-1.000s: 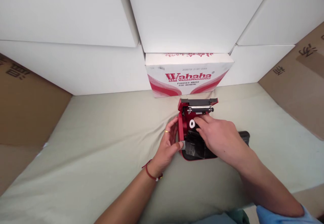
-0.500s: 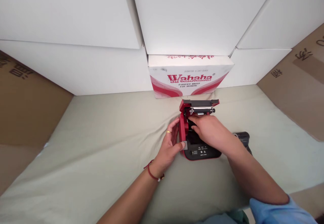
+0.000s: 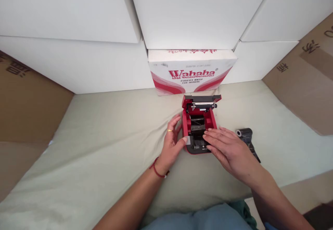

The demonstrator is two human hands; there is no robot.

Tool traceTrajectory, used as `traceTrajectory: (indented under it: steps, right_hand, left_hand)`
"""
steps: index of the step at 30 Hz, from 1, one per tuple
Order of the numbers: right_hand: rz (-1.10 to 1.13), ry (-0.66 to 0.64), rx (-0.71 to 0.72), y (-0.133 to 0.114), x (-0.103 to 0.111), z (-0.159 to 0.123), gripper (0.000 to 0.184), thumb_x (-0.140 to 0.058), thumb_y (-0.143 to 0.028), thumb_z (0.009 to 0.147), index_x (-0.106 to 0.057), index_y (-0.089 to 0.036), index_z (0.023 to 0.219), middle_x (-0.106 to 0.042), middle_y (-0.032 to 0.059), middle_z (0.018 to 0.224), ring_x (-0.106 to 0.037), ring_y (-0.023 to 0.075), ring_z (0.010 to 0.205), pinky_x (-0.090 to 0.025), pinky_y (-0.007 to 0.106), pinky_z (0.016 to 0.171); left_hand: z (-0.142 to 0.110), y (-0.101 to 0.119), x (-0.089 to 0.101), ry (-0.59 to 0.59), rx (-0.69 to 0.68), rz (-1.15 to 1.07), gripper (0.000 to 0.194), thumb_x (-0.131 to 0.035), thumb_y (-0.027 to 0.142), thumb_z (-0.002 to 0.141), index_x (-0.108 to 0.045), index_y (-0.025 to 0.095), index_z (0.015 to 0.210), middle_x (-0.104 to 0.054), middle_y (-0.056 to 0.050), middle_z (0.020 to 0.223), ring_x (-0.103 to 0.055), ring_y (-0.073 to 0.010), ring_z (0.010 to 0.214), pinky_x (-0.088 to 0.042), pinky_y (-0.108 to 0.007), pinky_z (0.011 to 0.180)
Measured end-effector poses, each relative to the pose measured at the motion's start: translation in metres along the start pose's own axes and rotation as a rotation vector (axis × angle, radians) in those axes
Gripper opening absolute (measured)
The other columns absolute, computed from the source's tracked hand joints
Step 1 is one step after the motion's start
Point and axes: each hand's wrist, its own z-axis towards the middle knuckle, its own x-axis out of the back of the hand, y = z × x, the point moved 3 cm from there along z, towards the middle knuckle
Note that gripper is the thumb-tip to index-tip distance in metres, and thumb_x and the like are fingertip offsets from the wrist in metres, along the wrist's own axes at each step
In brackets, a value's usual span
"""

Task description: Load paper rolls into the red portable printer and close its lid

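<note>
A small red and black label printer stands on the cloth with its lid raised, showing a roller under it. Inside the bay lies a black roll, with dark film stretching from it over the front panel. My left hand grips the printer's left side, thumb on the grey front corner and fingers along the outer wall. My right hand lies with fingers stretched out over the right front of the printer, touching the film or panel; its fingertips partly cover the printed symbols.
Right of the printer, a black roll with a white core trails a loose strip. Behind stands a Wahaha water carton against white boxes. Brown cartons flank the left and right. A pale green cloth covers the surface.
My right hand has come out of the printer's bay towards the front panel, its fingers now straightened. The roll inside is uncovered. My left hand keeps its hold.
</note>
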Motion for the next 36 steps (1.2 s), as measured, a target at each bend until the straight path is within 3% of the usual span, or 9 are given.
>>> traceTrajectory:
  steps: [4,7,10,15,17,21,26,29,36]
  right_hand:
    - [0.001,0.072,0.04,-0.005,0.0,-0.016,0.034,-0.055,-0.021,0.113,-0.079,-0.026,0.138,-0.079,0.0107,0.145,-0.073,0.0259,0.139,-0.054,0.056,0.124]
    - [0.052,0.075,0.046,-0.007,0.004,-0.023,0.032,-0.056,-0.023,0.113,-0.08,-0.025,0.135,-0.077,0.0108,0.148,-0.069,0.0278,0.144,-0.049,0.059,0.128]
    - [0.245,0.06,-0.007,0.0,0.012,-0.021,0.03,-0.06,-0.035,0.113,-0.08,-0.027,0.134,-0.079,0.0103,0.146,-0.07,0.0286,0.143,-0.052,0.056,0.126]
    - [0.51,0.448,-0.453,0.049,0.027,0.022,0.053,-0.054,-0.06,0.112,-0.065,-0.032,0.156,-0.071,0.0094,0.157,-0.071,0.0263,0.141,-0.056,0.049,0.121]
    - [0.574,0.513,-0.46,0.065,0.026,0.049,0.064,-0.052,-0.068,0.111,-0.056,-0.032,0.163,-0.064,0.0093,0.166,-0.066,0.0258,0.147,-0.054,0.048,0.123]
    - [0.641,0.427,-0.359,0.071,0.017,0.08,0.065,-0.05,-0.072,0.11,-0.068,-0.025,0.151,-0.077,0.0098,0.148,-0.07,0.0258,0.141,-0.05,0.048,0.125]
    - [0.606,0.494,-0.236,0.053,0.011,0.044,0.044,-0.053,-0.058,0.114,-0.083,-0.028,0.124,-0.085,0.0069,0.132,-0.075,0.0258,0.134,-0.053,0.048,0.123]
    - [0.54,0.421,-0.165,0.043,0.001,0.014,0.034,-0.057,-0.049,0.114,-0.084,-0.03,0.12,-0.084,0.0065,0.135,-0.071,0.0275,0.141,-0.048,0.055,0.128]
    - [0.5,0.31,-0.281,0.025,-0.011,-0.003,0.028,-0.066,-0.045,0.11,-0.075,-0.028,0.13,-0.075,0.0112,0.152,-0.071,0.0281,0.141,-0.054,0.055,0.121]
  left_hand:
    - [-0.016,0.02,0.003,0.049,-0.372,0.371,0.06,-0.074,0.039,0.097,-0.061,0.043,0.155,-0.051,-0.006,0.167,-0.041,-0.0397,0.163,-0.026,-0.068,0.139]
    - [-0.029,0.027,-0.004,-0.098,-0.592,0.575,0.059,-0.077,0.035,0.09,-0.069,0.044,0.148,-0.066,-0.007,0.15,-0.056,-0.0411,0.148,-0.036,-0.07,0.133]
    - [-0.036,0.023,-0.012,-0.215,-0.676,0.729,0.06,-0.079,0.027,0.086,-0.072,0.045,0.143,-0.077,-0.007,0.132,-0.068,-0.0369,0.129,-0.05,-0.067,0.122]
    - [-0.037,0.013,-0.016,-0.237,-0.647,0.766,0.062,-0.077,0.022,0.09,-0.071,0.051,0.145,-0.08,-0.005,0.126,-0.068,-0.0347,0.125,-0.05,-0.068,0.12]
    - [-0.037,0.012,-0.015,-0.244,-0.617,0.737,0.062,-0.077,0.022,0.091,-0.071,0.053,0.144,-0.079,-0.005,0.127,-0.066,-0.0356,0.129,-0.045,-0.07,0.124]
    - [-0.038,0.022,-0.017,-0.159,-0.742,0.802,0.061,-0.078,0.019,0.09,-0.072,0.048,0.142,-0.077,-0.005,0.124,-0.064,-0.0333,0.13,-0.045,-0.063,0.127]
    - [-0.042,0.037,-0.027,-0.02,-0.879,0.992,0.042,-0.074,0.014,0.09,-0.08,0.035,0.126,-0.073,-0.007,0.121,-0.06,-0.0281,0.135,-0.049,-0.051,0.126]
    - [-0.043,0.039,-0.03,0.001,-0.888,1.012,0.037,-0.073,0.014,0.091,-0.08,0.034,0.121,-0.071,-0.008,0.122,-0.057,-0.0276,0.14,-0.047,-0.049,0.129]
    - [-0.027,0.036,-0.01,-0.05,-0.777,0.8,0.061,-0.061,0.031,0.105,-0.048,0.03,0.164,-0.076,-0.01,0.141,-0.065,-0.0277,0.147,-0.042,-0.057,0.132]
